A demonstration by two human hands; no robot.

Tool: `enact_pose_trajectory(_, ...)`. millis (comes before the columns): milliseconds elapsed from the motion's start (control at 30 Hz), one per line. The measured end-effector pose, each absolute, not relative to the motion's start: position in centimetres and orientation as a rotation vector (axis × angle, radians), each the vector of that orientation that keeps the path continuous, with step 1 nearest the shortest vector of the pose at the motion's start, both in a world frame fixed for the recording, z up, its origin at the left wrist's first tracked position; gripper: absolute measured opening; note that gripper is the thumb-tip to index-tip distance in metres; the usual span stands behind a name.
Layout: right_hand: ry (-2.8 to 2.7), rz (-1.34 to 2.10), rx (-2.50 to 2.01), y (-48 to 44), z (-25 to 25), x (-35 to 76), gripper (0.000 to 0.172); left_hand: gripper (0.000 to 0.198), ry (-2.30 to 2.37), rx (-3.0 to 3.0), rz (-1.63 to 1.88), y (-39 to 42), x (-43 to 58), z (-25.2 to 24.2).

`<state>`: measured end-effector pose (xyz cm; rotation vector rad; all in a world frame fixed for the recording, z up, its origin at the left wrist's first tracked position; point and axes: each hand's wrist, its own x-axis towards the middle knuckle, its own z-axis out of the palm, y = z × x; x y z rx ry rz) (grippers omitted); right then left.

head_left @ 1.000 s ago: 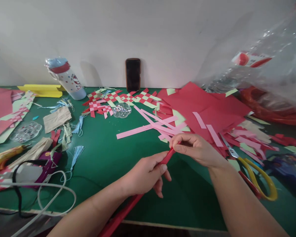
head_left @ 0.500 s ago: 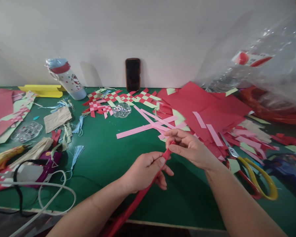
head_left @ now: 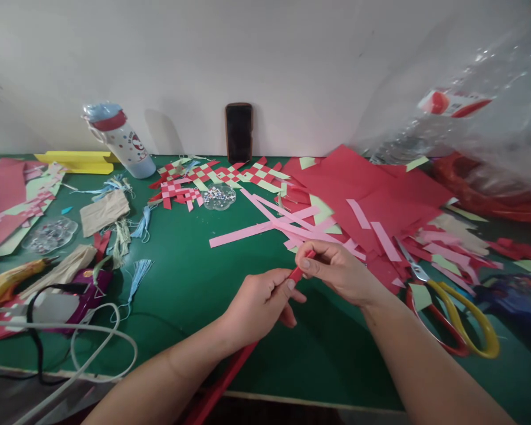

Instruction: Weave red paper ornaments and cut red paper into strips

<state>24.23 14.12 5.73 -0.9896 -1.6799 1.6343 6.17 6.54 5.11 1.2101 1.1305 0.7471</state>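
**Right hand lower, red strip tucked closer under left hand**

Right hand (head_left: 343, 273) dropped slightly since the previous frame, and less of the lower run of the red paper strip (head_left: 301, 270) now showing beside the left hand (head_left: 259, 308). Strip located between both hands, above the green work mat (head_left: 331, 360), tilted from the table's near edge up toward the far side. Left fingers curled tight around it. Right fingers narrow at its upper end; actual contact hidden, so cannot tell.

Just beyond the hands, loose pink paper strips (head_left: 265, 225) lying across one another, with red card sheets (head_left: 371, 198) to the right. Yellow-handled scissors (head_left: 458, 321) resting at right, handles near the sheets. Farther out, woven red-and-green paper mats (head_left: 177, 192) beside a clear flower-shaped dish (head_left: 218, 198) of tiny beads — contents too small to identify. Light-blue tassels (head_left: 140, 280) at left; polka-dot water bottle (head_left: 124, 144) and phone (head_left: 239, 133) against the wall.
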Motion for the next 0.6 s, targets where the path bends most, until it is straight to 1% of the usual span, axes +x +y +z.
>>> enact_pose_trajectory(167,-1.677,1.559,-1.000,14.2,5.7,24.3,0.030,0.039,1.112,1.203,0.742,6.7,6.1,5.0)
enact_pose_trajectory(433,-1.541,1.456,-1.087,15.1,5.7,25.7,0.030,0.032,1.011,1.060,0.699,6.9,6.2,5.0)
enact_pose_trajectory(600,-1.277,1.437,-1.082,15.8,6.4,26.4,0.031,0.030,0.973,0.985,0.665,6.8,6.3,5.4)
